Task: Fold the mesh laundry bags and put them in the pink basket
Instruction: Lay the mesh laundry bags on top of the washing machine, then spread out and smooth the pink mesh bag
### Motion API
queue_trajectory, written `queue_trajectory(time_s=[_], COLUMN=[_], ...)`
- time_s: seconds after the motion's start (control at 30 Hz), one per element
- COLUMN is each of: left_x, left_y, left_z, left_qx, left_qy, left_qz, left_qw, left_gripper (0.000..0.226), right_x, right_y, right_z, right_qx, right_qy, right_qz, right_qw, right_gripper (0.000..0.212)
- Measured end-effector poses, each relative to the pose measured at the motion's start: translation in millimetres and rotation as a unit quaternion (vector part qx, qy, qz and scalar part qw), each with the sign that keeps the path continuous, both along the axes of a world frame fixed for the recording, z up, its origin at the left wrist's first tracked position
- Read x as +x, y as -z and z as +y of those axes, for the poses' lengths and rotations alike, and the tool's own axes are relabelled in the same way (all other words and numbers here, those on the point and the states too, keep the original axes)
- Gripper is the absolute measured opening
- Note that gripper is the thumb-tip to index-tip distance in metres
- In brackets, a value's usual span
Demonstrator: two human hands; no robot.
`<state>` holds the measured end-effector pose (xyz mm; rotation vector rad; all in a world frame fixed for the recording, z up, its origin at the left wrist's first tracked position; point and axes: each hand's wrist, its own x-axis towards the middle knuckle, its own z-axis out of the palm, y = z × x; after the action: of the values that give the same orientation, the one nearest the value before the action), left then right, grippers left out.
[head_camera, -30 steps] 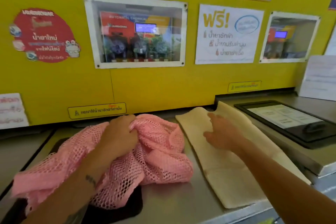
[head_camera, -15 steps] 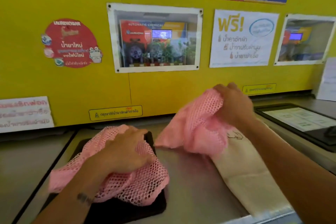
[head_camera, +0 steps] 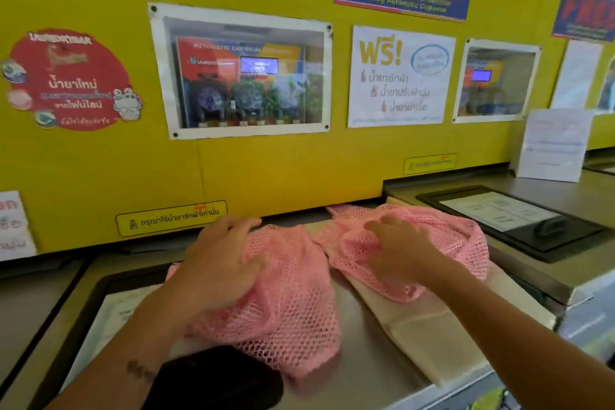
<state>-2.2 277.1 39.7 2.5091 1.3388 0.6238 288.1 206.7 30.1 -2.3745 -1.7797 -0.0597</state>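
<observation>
Pink mesh laundry bag material lies in two bunched heaps on the steel machine top [head_camera: 362,369]. The left heap [head_camera: 293,303] sits under my left hand [head_camera: 219,263], whose fingers and thumb clutch the mesh. The right heap [head_camera: 449,243] is spread over a cream cloth bag [head_camera: 416,329]. My right hand [head_camera: 399,243] rests flat on it with fingers apart. The heaps touch in the middle near the wall; I cannot tell if they are one piece. No pink basket is in view.
A yellow wall [head_camera: 283,176] with posters and windows rises right behind the mesh. A black-framed panel [head_camera: 519,223] lies on the raised machine top at the right, with a paper sign [head_camera: 552,143] behind it. A dark object [head_camera: 216,379] sits at the near edge.
My right hand has lowered the pink mesh it held up and now presses it flat on the cream bag. My left hand slid forward over the left heap.
</observation>
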Motion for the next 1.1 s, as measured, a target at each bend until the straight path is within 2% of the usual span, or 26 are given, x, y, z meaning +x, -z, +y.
queue_trajectory(time_s=[0.07,0.13,0.2,0.27,0.33,0.4,0.47,0.53,0.63,0.67,0.7,0.77,0.83,0.87,0.97,1.03,1.07,1.1], left_x=[-20,-34,-47,-62,-87,-120,-154,-186,-223,-229,-231,-230,-215,-204,-160,-138,-131,-129], left_y=[7,10,9,-4,-23,-42,-55,-59,-49,-45,-40,-31,-25,-23,-11,3,10,17], left_z=[7,3,-3,-7,-9,-12,-16,-19,-15,-16,-18,-19,-21,-23,-24,-15,-9,-2], left_qx=[-0.06,-0.094,-0.066,-0.051,-0.076,-0.074,-0.034,0.001,0.0,-0.019,-0.039,-0.055,-0.056,-0.057,-0.045,-0.023,-0.025,-0.03], left_qy=[-0.04,-0.025,-0.03,-0.067,-0.118,-0.163,-0.215,-0.265,-0.366,-0.391,-0.405,-0.402,-0.331,-0.274,-0.125,-0.078,-0.072,-0.08], left_qz=[0.112,0.132,0.069,-0.022,-0.154,-0.268,-0.322,-0.341,-0.249,-0.21,-0.179,-0.114,-0.071,-0.072,-0.064,-0.012,0.022,0.044], left_qw=[0.991,0.986,0.995,0.996,0.978,0.947,0.921,0.902,0.897,0.896,0.896,0.907,0.939,0.957,0.989,0.997,0.997,0.995], left_gripper=[0.07,0.049,0.027,0.019,0.013,0.012,0.012,0.017,0.02,0.027,0.041,0.067,0.071,0.064,0.038,0.037,0.036,0.032], right_x=[-28,-60,-90,-112,-126,-128,-118,-102,-91,-94,-99,-118,-143,-154,-182,-193,-193,-191], right_y=[-11,-19,-16,-5,-1,-10,-22,-26,-21,-17,-15,-14,-13,-10,9,21,24,24], right_z=[-5,-11,-9,2,14,25,35,49,65,66,66,59,48,45,49,56,59,61], right_qx=[0.073,0.028,-0.069,-0.076,-0.024,0.016,0.025,0.035,0.08,0.107,0.127,0.144,0.097,0.05,-0.07,-0.038,-0.01,0.008], right_qy=[-0.072,-0.152,-0.206,-0.242,-0.263,-0.263,-0.247,-0.215,-0.09,-0.059,-0.065,-0.15,-0.256,-0.297,-0.343,-0.33,-0.326,-0.326], right_qz=[0.058,0.183,0.229,0.183,0.17,0.213,0.26,0.244,0.089,0.057,0.072,0.16,0.2,0.197,0.109,0.065,0.075,0.095], right_qw=[0.993,0.971,0.949,0.95,0.949,0.941,0.933,0.945,0.989,0.991,0.987,0.965,0.941,0.933,0.93,0.941,0.942,0.94], right_gripper=[0.057,0.057,0.066,0.068,0.054,0.038,0.023,0.015,0.013,0.023,0.032,0.031,0.021,0.021,0.037,0.021,0.009,0.008])
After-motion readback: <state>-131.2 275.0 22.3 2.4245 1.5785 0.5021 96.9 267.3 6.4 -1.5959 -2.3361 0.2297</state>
